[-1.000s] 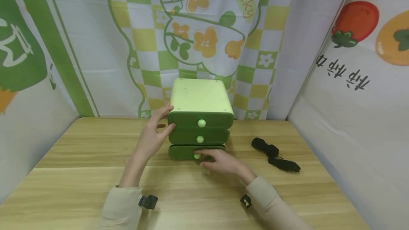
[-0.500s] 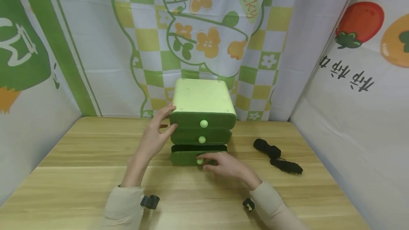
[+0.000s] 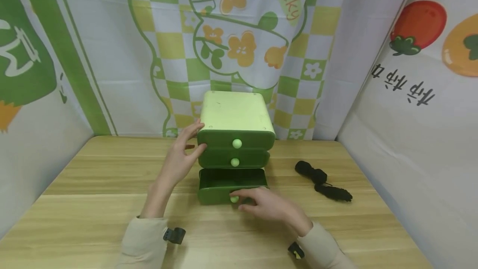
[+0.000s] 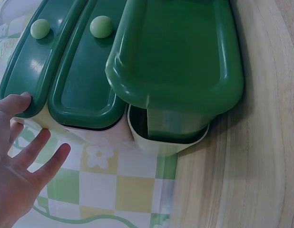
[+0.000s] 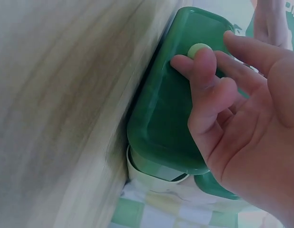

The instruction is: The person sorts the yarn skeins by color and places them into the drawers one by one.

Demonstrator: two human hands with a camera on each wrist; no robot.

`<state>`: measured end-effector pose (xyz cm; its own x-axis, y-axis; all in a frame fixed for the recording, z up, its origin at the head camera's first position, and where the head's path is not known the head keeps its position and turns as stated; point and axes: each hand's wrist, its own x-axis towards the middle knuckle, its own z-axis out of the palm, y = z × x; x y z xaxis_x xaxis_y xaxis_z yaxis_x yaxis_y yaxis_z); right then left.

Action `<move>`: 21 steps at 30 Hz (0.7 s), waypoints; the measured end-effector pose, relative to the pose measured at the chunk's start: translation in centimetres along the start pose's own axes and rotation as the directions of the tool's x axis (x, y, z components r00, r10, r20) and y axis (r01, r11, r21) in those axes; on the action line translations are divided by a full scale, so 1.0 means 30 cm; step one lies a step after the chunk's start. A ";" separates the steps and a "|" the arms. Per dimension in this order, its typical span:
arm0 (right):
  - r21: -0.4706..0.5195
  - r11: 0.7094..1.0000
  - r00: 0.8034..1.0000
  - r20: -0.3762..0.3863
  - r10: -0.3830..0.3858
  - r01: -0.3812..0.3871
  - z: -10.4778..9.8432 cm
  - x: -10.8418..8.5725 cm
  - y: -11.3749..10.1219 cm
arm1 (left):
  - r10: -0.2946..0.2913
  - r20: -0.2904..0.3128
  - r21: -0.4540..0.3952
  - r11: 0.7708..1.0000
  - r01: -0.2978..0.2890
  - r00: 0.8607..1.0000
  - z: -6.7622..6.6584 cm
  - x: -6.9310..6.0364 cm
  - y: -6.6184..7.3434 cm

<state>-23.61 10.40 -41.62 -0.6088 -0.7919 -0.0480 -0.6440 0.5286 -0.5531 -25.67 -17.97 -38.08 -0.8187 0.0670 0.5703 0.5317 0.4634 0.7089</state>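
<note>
A small drawer cabinet (image 3: pixel 235 111) stands on the wooden table, with a pale green top and dark green drawer fronts. Its bottom drawer (image 3: pixel 213 196) is pulled out, and the dark inside shows from above. The upper two drawers are closed. My right hand (image 3: pixel 269 204) holds the round, pale green knob (image 3: pixel 234 199) of that bottom drawer with curled fingers; in the right wrist view they partly cover the knob (image 5: pixel 198 48). At the cabinet's left side, my left hand (image 3: pixel 176 164) rests with spread fingers, its thumb touching the top drawer's front (image 4: pixel 30 80).
A black, bunched item (image 3: pixel 321 182) lies on the table (image 3: pixel 93 202) right of the cabinet; its kind is unclear. Printed curtains (image 3: pixel 239 20) hang close behind and at both sides.
The bottom drawer has slid out toward me from nearly closed, with my right hand moving along on its knob. The left hand has stayed at the cabinet's side.
</note>
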 end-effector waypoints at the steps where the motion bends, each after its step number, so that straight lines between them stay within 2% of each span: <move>1: 0.001 1.000 1.000 0.003 0.002 -0.002 0.001 -0.005 -0.003 | 0.003 0.001 0.002 1.000 -0.003 1.000 0.000 0.001 0.001; 12: -0.017 0.999 0.997 0.066 0.033 -0.032 0.017 -0.061 -0.053 | -0.002 0.000 0.003 1.000 0.002 1.000 0.002 -0.001 -0.004; 21: -0.056 0.998 0.998 0.056 0.029 -0.026 0.035 -0.075 -0.072 | -0.001 -0.001 -0.001 1.000 0.001 1.000 0.005 0.002 -0.005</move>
<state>-20.37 10.73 -41.21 -0.6004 -0.7920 -0.1106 -0.6530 0.5654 -0.5040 -25.83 -17.91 -38.22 -0.8191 0.0658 0.5698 0.5311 0.4623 0.7101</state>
